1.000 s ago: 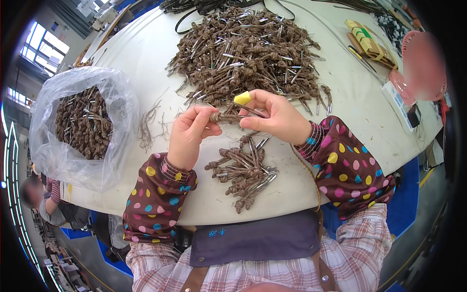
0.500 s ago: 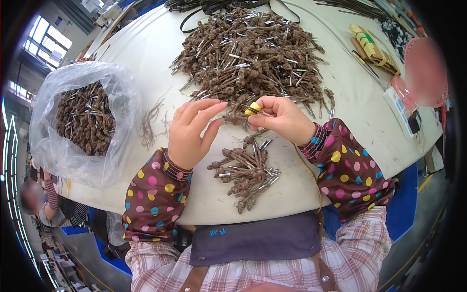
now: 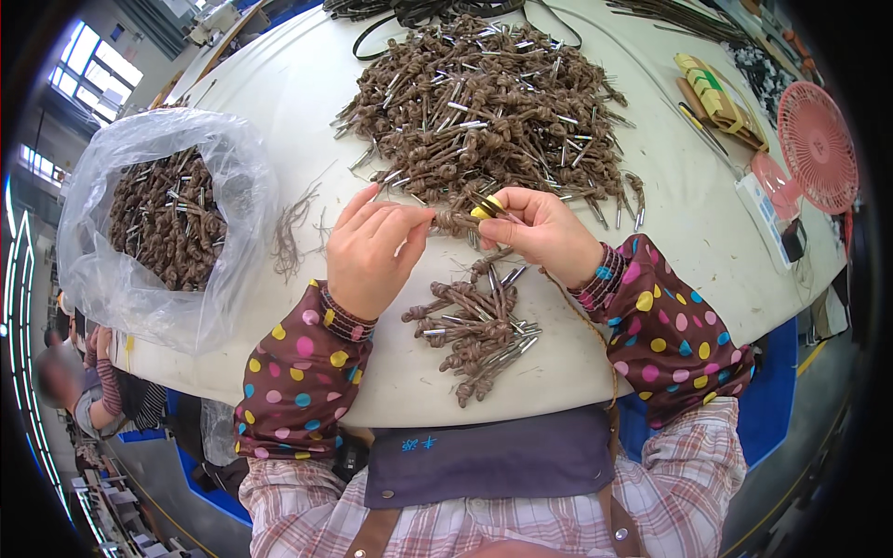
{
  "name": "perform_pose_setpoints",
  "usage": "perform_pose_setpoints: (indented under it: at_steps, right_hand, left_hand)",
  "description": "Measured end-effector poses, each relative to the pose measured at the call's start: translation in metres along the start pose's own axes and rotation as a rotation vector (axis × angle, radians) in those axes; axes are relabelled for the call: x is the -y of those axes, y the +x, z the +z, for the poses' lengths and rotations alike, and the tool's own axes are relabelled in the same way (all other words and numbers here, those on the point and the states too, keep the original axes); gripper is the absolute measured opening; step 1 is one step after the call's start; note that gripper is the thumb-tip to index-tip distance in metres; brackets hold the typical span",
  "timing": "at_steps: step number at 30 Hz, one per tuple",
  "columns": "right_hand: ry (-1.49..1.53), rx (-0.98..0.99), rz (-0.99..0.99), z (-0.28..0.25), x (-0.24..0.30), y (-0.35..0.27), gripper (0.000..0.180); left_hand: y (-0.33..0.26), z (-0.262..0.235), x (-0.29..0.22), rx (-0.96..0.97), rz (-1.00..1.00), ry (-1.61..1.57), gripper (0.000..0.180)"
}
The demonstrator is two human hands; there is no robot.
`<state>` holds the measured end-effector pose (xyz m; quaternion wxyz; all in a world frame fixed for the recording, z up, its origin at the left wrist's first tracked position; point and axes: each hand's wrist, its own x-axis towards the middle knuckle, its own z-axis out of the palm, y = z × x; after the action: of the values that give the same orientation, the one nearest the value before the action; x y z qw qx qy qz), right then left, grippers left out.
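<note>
1. Brown knotted cord piece (image 3: 453,220), centre of the frame, pinched from both sides: left hand (image 3: 372,249) closes thumb and fingers on its left end, right hand (image 3: 542,230) on its right end.
2. Right-hand grip also clamps a small yellow-and-black tool (image 3: 485,206) against the cord; left-hand grip holds the cord only.
3. Both hands sit just above the white surface (image 3: 279,84), wrists in polka-dot sleeve covers.
4. Small pile of brown cords with metal tips (image 3: 479,330) lies just below the hands, toward the lower centre.
5. Large heap (image 3: 488,107) of the same cords fills the upper centre, touching the held piece's area.
6. Clear plastic bag (image 3: 153,223) holding more cords, left of frame.
7. Loose fibre strands (image 3: 293,232) between bag and left hand.
8. Pink fan (image 3: 819,144), upper right edge.
</note>
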<state>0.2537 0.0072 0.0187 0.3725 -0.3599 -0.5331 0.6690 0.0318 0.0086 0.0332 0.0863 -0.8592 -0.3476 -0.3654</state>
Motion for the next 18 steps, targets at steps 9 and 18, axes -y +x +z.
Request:
perform_pose_setpoints:
  at_steps: [9,18]
  right_hand:
    - [-0.077,-0.037,-0.155,-0.005,-0.031,0.009,0.023]
    - [-1.119,-0.393,-0.730,0.012,0.006,-0.009,0.028]
  left_hand:
    - [-0.006,0.010,-0.014,0.040,-0.533,-0.641,0.005]
    - [-0.008,0.010,-0.014,0.048,-0.319,-0.340,0.010]
